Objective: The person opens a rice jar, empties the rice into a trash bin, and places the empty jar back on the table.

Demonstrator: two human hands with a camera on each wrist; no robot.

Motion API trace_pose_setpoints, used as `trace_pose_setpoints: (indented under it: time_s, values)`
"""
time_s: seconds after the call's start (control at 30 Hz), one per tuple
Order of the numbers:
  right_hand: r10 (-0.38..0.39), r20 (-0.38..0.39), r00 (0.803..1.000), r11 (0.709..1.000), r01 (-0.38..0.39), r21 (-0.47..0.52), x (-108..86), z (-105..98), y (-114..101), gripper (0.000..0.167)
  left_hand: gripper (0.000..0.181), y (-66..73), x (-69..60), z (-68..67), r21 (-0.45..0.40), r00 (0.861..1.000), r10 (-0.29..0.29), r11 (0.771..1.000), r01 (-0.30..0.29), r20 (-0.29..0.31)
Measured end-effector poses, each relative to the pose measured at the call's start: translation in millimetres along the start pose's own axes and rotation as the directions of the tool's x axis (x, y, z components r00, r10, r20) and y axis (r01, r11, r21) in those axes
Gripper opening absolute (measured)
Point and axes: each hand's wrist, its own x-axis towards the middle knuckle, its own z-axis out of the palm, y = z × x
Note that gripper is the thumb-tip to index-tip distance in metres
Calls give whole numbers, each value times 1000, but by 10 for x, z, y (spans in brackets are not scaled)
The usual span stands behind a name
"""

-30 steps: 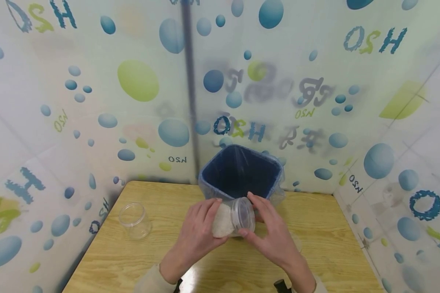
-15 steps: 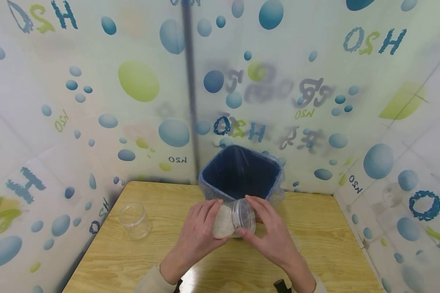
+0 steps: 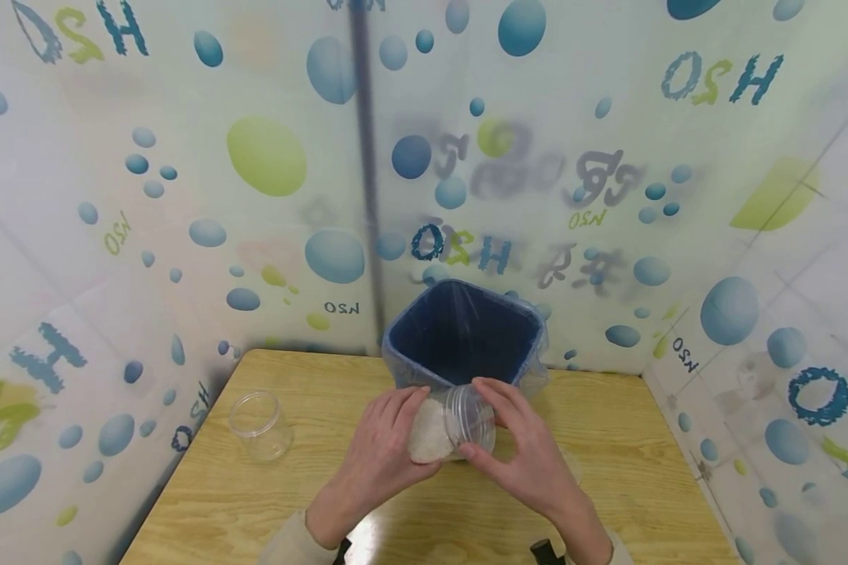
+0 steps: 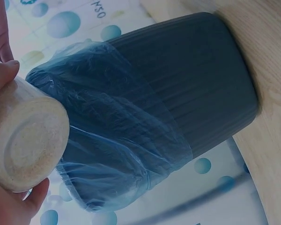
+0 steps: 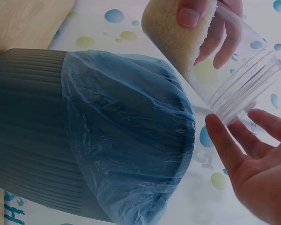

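My left hand [image 3: 378, 443] grips a clear plastic jar [image 3: 431, 430] part filled with white grains that look like rice. The jar lies tilted on its side, its mouth end toward the right. In the right wrist view, the grains [image 5: 178, 37] slope inside it. Thumb and fingertips of my right hand [image 3: 530, 459] pinch the clear, ridged lid [image 5: 248, 89] at the mouth end. Whether the lid is still threaded on cannot be told. Just behind the jar stands a dark blue bin [image 4: 196, 79] lined with a thin blue plastic bag [image 5: 126, 126].
A second clear jar [image 3: 260, 430], without a lid, stands upright at the left of the wooden table [image 3: 311, 377]. A faint clear round thing lies by my right wrist, partly hidden. Patterned curtains [image 3: 268, 196] surround the table.
My right fingertips have shifted slightly on the lid, and the lid end shows at a slightly different angle. My left hand, the bin and the second jar stay where they were.
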Motion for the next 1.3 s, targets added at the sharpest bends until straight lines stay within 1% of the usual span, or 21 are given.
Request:
trace_pose_setpoints:
  time_s: [0.17,0.33,0.43,0.53,0.7,0.77,0.83,0.97,1.2,1.3]
  values:
    - [0,11,1000,1000,0,-8,-13,-2,8,72,101,-1,-18,3,-5,1000,-12,1000,12,17]
    - [-13,7,1000,1000,13,6,-26,-4,23,74,102,-1,-53,32,-16,1000,-24,1000,24,1]
    - [-4,-2,1000,999,4,37,-36,-19,29,75,102,1,-86,55,-26,999,-37,999,37,-5]
    - [-2,-23,1000,998,4,66,-51,-42,38,73,103,-5,-116,76,-43,999,-49,998,48,-12]
    - [-21,-88,996,996,28,87,-84,-88,97,72,103,-17,-148,98,-79,997,-76,994,73,-29]
    - [2,-103,995,996,7,89,-104,-107,132,74,103,-20,-159,106,-90,996,-82,993,78,-45]
    - [43,-109,993,995,-32,97,-129,-132,168,76,102,-25,-174,116,-100,994,-87,992,81,-61]
    - [107,-131,986,990,-93,107,-176,-186,240,77,102,-38,-202,133,-124,992,-94,989,83,-84]
    - [113,-211,971,989,-89,122,-256,-264,369,76,102,-60,-246,138,-158,988,-117,982,101,-97]
    - [137,-227,964,986,-112,120,-310,-288,432,76,102,-68,-271,134,-166,987,-128,980,111,-96]
